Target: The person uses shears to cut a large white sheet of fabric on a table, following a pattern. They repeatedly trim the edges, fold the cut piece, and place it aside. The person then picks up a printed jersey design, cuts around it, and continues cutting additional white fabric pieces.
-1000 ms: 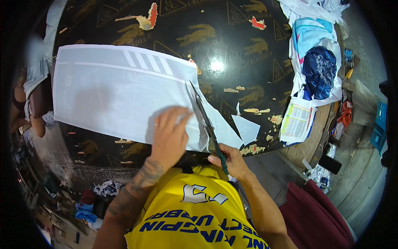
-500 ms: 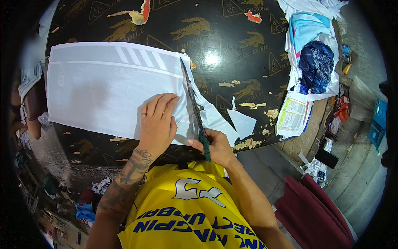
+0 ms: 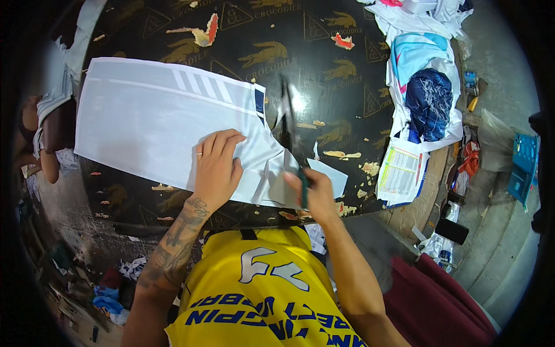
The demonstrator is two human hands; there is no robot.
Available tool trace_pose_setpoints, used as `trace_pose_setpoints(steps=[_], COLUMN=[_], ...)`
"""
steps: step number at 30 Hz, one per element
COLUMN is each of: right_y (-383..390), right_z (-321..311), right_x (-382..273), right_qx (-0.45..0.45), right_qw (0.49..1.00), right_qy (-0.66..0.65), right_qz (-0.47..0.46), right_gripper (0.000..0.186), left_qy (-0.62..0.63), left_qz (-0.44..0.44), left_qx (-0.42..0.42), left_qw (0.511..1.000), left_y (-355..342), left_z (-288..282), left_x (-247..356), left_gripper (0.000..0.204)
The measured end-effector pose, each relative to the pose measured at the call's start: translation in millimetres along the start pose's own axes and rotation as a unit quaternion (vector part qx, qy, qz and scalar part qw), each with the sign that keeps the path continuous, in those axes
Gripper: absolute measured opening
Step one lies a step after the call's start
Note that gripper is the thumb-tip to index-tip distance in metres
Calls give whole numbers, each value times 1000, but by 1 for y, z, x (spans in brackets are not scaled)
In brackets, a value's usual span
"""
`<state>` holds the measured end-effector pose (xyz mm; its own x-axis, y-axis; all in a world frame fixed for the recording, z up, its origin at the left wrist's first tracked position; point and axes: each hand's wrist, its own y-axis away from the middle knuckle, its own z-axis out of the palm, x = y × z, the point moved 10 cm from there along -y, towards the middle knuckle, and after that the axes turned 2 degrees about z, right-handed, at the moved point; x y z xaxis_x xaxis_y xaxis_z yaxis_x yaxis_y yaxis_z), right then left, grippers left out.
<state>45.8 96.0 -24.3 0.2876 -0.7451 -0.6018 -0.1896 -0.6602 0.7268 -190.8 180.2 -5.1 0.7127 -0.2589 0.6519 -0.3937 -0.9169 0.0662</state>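
A large white piece of fabric (image 3: 150, 127) with grey stripes lies flat on a dark patterned table (image 3: 243, 46). My left hand (image 3: 217, 165) presses flat on the cloth near its right end, a ring on one finger. My right hand (image 3: 312, 194) grips a pair of large scissors (image 3: 289, 124) by green handles. The blades point away from me along the fabric's right edge and look blurred. A small white offcut (image 3: 326, 176) lies just right of the scissors.
Folded garments, white, light blue and dark blue (image 3: 428, 98), pile up on the table's right end above a printed sheet (image 3: 402, 173). A dark red cushion (image 3: 439, 301) sits at lower right. Another person's arm (image 3: 43, 133) shows at the left edge. Scraps litter the floor.
The scissors have moved forward and to the right along the fabric's edge, blades now farther from me. My left hand has stayed pressed on the cloth.
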Motion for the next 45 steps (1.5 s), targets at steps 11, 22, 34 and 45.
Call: trace_pose_setpoints(steps=[11,22,34,45], right_y=[81,70,31,-14], right_z=[-298,-332,-215,-85], right_x=[123,160,3,-30], right_qx=[269,377,70,14], right_qw=[957,883,924,876], right_qy=[105,253,172,246], right_qz=[-39,-122,-334,-415], right_gripper=[38,35,29,14], left_qy=[-82,-138,296,-101], left_qz=[57,79,244,-86], left_qx=[-50,169,-350,149], left_qw=[994,973,855,980], left_y=[-67,-42,83,69], left_z=[139,117,184,77], left_x=[209,172,313,89], left_gripper=[73,73,24,30])
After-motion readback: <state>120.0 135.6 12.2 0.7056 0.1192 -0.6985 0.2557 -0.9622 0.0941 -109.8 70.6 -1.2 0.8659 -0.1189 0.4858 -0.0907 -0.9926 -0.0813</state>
